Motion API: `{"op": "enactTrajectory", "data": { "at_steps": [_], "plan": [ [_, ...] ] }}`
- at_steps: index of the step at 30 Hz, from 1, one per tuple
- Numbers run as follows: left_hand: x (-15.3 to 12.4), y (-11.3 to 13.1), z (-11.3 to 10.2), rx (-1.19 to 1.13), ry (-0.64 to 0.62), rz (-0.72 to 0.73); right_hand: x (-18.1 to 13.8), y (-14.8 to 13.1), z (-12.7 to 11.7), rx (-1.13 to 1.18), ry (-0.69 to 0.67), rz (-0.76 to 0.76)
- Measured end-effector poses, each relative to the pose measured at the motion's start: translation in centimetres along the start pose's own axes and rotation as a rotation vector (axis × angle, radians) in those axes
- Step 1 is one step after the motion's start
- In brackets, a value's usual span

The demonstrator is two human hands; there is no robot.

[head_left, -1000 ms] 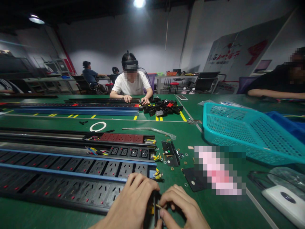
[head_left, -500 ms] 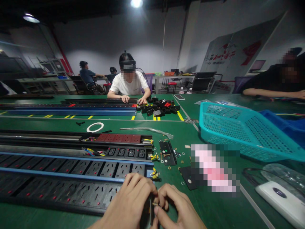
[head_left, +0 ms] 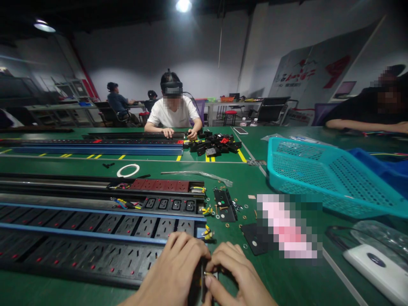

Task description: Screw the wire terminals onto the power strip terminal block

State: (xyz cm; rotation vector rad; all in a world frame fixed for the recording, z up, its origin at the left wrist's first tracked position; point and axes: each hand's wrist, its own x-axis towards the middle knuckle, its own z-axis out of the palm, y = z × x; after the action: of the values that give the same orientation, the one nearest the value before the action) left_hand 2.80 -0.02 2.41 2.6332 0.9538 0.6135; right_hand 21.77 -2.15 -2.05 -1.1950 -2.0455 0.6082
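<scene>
At the table's front edge, my left hand (head_left: 172, 267) grips a narrow black part (head_left: 201, 280) upright. My right hand (head_left: 237, 272) pinches a small brass screw (head_left: 208, 273) against that part, with the fingers partly hiding the joint. Just left of my hands lies a long black power strip (head_left: 95, 257) with blue trim and rows of sockets. Beyond my hands are yellow-sleeved terminals (head_left: 208, 233), a black plate (head_left: 225, 205) and scattered brass washers (head_left: 227, 225).
A teal mesh basket (head_left: 318, 178) stands at the right, with a white device (head_left: 379, 265) near the front. Across the table, a co-worker (head_left: 172, 112) handles a long strip beside a pile of black parts (head_left: 213, 145). Another person (head_left: 360, 114) sits at the right.
My hands have drawn closer together around the black part, and the brass screw now sits tight against it. The whole view has shifted slightly.
</scene>
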Motion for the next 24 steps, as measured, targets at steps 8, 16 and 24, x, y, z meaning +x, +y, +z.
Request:
{"op": "enactTrajectory", "data": {
  "at_steps": [8,16,24],
  "plan": [
    [0.1,-0.1,-0.1,-0.025,-0.049,-0.028,0.0,0.4,0.0,-0.085,-0.024,-0.066],
    [-0.4,-0.8,0.4,-0.024,-0.059,0.003,-0.1,0.3,-0.6,-0.11,-0.038,-0.096],
    [-0.1,-0.6,0.2,-0.005,-0.044,0.02,1.3,1.3,-5.0,-0.307,-0.05,0.121]
  ]
}}
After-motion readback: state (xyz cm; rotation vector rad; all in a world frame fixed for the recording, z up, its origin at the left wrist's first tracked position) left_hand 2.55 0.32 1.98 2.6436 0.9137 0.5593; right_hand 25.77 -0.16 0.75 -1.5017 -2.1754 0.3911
